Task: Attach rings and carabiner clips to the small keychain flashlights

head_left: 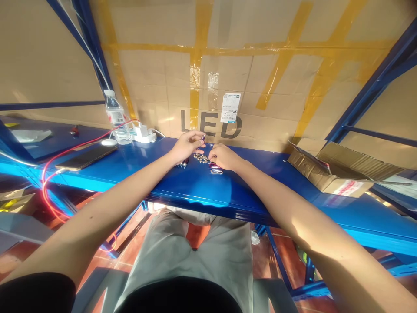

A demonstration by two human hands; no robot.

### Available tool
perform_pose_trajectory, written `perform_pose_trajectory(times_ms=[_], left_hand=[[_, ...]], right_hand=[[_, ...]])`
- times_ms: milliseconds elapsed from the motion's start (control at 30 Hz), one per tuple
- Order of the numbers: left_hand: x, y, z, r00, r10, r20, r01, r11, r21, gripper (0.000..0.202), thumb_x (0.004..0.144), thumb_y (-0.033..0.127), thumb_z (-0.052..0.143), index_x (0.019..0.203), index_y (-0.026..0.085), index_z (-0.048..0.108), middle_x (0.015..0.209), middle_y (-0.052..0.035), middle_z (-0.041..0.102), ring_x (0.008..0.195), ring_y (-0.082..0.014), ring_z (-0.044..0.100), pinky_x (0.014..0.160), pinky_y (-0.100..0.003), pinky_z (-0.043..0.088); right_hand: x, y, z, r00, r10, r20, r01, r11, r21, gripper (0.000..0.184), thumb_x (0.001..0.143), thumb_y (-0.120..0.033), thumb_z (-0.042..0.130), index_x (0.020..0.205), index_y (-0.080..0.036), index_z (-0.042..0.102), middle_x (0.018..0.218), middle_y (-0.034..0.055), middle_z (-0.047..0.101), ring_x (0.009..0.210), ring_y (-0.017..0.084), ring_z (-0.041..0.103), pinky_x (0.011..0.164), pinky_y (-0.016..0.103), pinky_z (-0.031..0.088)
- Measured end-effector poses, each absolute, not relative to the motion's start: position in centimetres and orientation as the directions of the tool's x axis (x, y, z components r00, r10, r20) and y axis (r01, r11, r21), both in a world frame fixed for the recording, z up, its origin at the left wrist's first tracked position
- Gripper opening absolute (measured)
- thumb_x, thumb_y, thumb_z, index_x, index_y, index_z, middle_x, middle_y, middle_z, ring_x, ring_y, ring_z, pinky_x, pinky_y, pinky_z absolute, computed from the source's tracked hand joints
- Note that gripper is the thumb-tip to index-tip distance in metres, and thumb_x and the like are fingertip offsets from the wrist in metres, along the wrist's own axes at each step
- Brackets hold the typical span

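In the head view, the one feed I have, I see the left hand (186, 146) near the middle of the frame, its thumb and fingers drawn together around a small shiny piece (203, 137). The right hand (225, 157), just to its right, has its fingers curled down at the right edge of a pile of small beads (201, 158); I cannot tell whether they pinch anything.

For work this fine, I would keep the left grip light and steady, hold the piece low over the desk (195, 187) so a slip costs little, and lift one bead at a time with the fingertips so the pile does not scatter. I would also keep both wrists low.

The shiny piece is silvery with a dark patch, too small for me to read its shape. The beads look rounded and brassy, lying close together at the centre of the frame. Just below the right fingers lies a silvery loop (216, 171), and below the left hand, some dark metal bits (185, 163).
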State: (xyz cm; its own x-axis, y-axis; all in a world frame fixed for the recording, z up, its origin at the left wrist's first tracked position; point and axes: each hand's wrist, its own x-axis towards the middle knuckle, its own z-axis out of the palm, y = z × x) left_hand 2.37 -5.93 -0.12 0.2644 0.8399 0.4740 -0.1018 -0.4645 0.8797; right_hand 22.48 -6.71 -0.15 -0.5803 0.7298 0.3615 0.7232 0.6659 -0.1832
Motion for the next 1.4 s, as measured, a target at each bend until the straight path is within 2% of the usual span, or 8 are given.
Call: perform_pose_trajectory(times_ms=[167,333,500,733,967,1100,1267,1400], left_hand=[[2.5,-5.6,-0.4,0.279,0.841,0.464,0.009,-0.486,0.874,0.027,0.077,0.026,0.084,0.096,0.011,0.073,0.088,-0.0066,0.072,0.085,-0.0180,0.070,0.079,-0.038,0.065],[2.5,-5.5,-0.9,0.375,0.790,0.486,0.139,-0.566,0.813,0.028,0.081,0.030,0.080,0.101,0.013,0.072,0.077,-0.0040,0.070,0.067,-0.0140,0.065,0.060,-0.028,0.055],[2.2,-5.6,-1.2,0.472,0.721,0.507,0.211,-0.651,0.729,0.028,0.085,0.036,0.073,0.104,0.016,0.071,0.067,0.0003,0.065,0.058,-0.0120,0.059,0.059,-0.026,0.049],[2.3,-6.4,-0.8,0.489,0.697,0.525,0.268,-0.693,0.669,0.029,0.092,0.044,0.066,0.105,0.018,0.069,0.069,-0.0001,0.064,0.058,-0.0127,0.057,0.059,-0.025,0.045],[2.4,-6.1,-1.0,0.480,0.661,0.576,0.327,-0.745,0.582,0.030,0.095,0.047,0.060,0.104,0.020,0.068,0.061,0.0040,0.047,0.056,-0.0129,0.044,0.057,-0.026,0.035],[2.6,-6.4,-0.8,0.476,0.653,0.589,0.384,-0.757,0.528,0.030,0.098,0.045,0.054,0.098,0.017,0.066,0.072,0.0004,0.055,0.067,-0.0155,0.049,0.066,-0.029,0.039],[2.9,-7.1,-0.6,0.487,0.708,0.511,0.495,-0.706,0.506,0.044,0.105,0.045,0.035,0.083,0.017,0.061,0.077,-0.0040,0.059,0.075,-0.0198,0.054,0.072,-0.033,0.042],[2.9,-7.0,-0.6,0.459,0.729,0.507,0.526,-0.683,0.507,0.035,0.102,0.039,0.041,0.081,0.018,0.059,0.076,-0.0034,0.060,0.076,-0.0199,0.056,0.074,-0.033,0.044]], right_hand=[[23.2,-7.0,0.5,-0.447,0.743,0.498,0.628,0.657,-0.417,0.013,0.086,-0.010,0.058,0.080,-0.018,0.067,0.084,0.0044,0.070,0.077,0.019,0.061,0.073,0.031,0.044],[23.5,-7.4,1.1,-0.331,0.720,0.610,0.452,0.689,-0.567,0.009,0.088,-0.014,0.053,0.088,-0.021,0.057,0.078,0.0013,0.068,0.077,0.019,0.065,0.075,0.034,0.049],[23.1,-7.4,1.0,-0.369,0.706,0.605,0.382,0.708,-0.593,0.010,0.086,-0.012,0.054,0.087,-0.022,0.056,0.078,0.0003,0.067,0.078,0.019,0.066,0.076,0.035,0.051],[23.3,-7.6,1.2,-0.343,0.753,0.561,0.341,0.656,-0.673,0.009,0.084,-0.012,0.059,0.084,-0.021,0.059,0.075,0.0005,0.069,0.076,0.018,0.067,0.076,0.034,0.050],[23.4,-7.6,1.3,-0.344,0.769,0.539,0.322,0.636,-0.702,0.008,0.081,-0.011,0.063,0.081,-0.019,0.061,0.073,0.0005,0.069,0.068,0.016,0.063,0.068,0.031,0.050],[23.3,-7.3,1.0,-0.343,0.797,0.497,0.268,0.590,-0.762,0.009,0.080,-0.012,0.065,0.080,-0.019,0.061,0.070,0.0004,0.070,0.062,0.015,0.063,0.062,0.029,0.052],[23.4,-6.9,0.8,-0.323,0.832,0.451,0.243,0.533,-0.810,0.010,0.082,-0.010,0.068,0.079,-0.018,0.062,0.070,0.0024,0.074,0.056,0.015,0.066,0.058,0.029,0.056],[23.3,-7.0,0.8,-0.326,0.863,0.385,0.203,0.462,-0.864,0.014,0.081,-0.014,0.076,0.079,-0.019,0.064,0.070,0.0051,0.075,0.063,0.020,0.073,0.056,0.030,0.060]])
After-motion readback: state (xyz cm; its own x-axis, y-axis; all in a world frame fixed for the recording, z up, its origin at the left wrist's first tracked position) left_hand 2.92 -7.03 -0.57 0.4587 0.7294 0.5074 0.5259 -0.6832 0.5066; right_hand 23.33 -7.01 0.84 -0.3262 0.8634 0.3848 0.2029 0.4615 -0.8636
